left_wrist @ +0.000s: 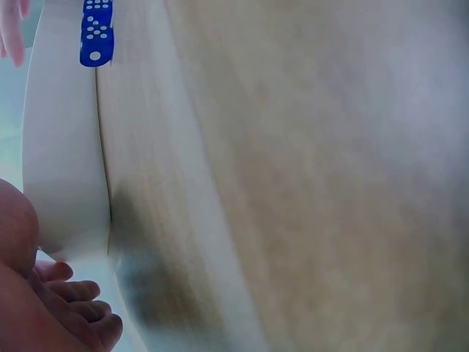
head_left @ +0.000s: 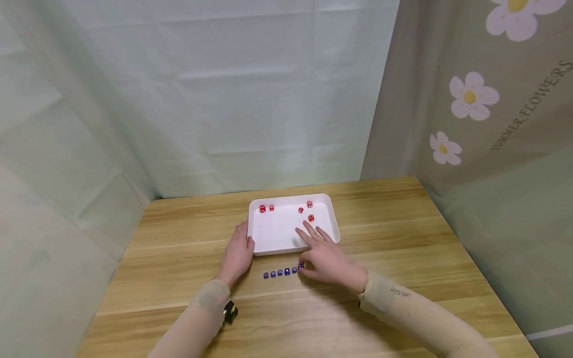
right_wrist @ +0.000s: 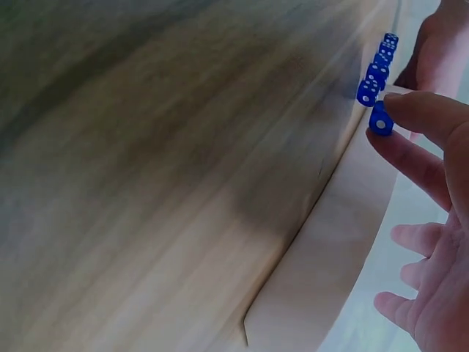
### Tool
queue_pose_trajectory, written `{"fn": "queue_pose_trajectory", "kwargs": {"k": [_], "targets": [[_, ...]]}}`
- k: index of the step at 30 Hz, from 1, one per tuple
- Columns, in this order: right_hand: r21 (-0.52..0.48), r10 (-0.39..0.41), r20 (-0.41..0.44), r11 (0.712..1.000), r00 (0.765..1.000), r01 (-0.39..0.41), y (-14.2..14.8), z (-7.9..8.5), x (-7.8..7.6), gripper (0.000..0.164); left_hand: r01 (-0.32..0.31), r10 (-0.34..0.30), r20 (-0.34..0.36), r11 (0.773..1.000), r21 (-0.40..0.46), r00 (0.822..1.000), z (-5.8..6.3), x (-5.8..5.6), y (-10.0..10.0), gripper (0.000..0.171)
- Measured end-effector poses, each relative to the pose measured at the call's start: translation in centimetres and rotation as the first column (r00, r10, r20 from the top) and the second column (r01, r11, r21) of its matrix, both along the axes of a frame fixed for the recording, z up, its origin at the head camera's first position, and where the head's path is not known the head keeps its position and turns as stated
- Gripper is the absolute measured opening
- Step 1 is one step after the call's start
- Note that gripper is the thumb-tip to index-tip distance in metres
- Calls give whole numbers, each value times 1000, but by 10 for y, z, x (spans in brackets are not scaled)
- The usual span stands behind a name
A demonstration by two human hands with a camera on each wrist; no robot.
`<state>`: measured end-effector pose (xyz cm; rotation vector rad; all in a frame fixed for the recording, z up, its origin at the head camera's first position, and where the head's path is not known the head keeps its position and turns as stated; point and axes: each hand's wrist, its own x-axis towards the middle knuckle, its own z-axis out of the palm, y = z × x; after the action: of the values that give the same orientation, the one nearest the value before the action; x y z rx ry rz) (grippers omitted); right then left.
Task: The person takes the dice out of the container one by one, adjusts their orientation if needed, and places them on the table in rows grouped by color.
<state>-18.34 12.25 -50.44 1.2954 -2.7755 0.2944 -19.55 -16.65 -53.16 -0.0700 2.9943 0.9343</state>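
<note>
With thumb and index finger, my right hand point(head_left: 329, 261) pinches a blue die point(right_wrist: 380, 119) at the right end of a short row. Its other fingers spread over the front right of a white tray point(head_left: 279, 236). Several blue dice point(head_left: 280, 272) with white dots line up to the left of that die, just in front of the tray. My left hand point(head_left: 237, 252) grips the tray's left side near its front corner, the thumb at the rim and the fingers along the outer wall. Fingers point(left_wrist: 75, 291) of this hand show curled beside the tray in the left wrist view.
Inside the tray lie several red dice: a pair with one red die point(head_left: 262, 209) at the back left, and others, such as a red die point(head_left: 311, 218), toward the right. The wooden table point(head_left: 192, 278) meets a pale curtain point(head_left: 250, 99) at its back edge.
</note>
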Motion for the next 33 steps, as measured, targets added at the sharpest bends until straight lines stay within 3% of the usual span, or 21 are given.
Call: {"fn": "queue_pose_trajectory", "kwargs": {"k": [19, 33], "targets": [[33, -5, -61, 999, 998, 7, -4, -13, 0, 15, 6, -6, 4, 1000, -2, 1000, -1, 0, 0, 59], [27, -14, -67, 1000, 998, 16, -5, -13, 0, 16, 6, -6, -9, 1000, 0, 1000, -1, 0, 0, 59]]}}
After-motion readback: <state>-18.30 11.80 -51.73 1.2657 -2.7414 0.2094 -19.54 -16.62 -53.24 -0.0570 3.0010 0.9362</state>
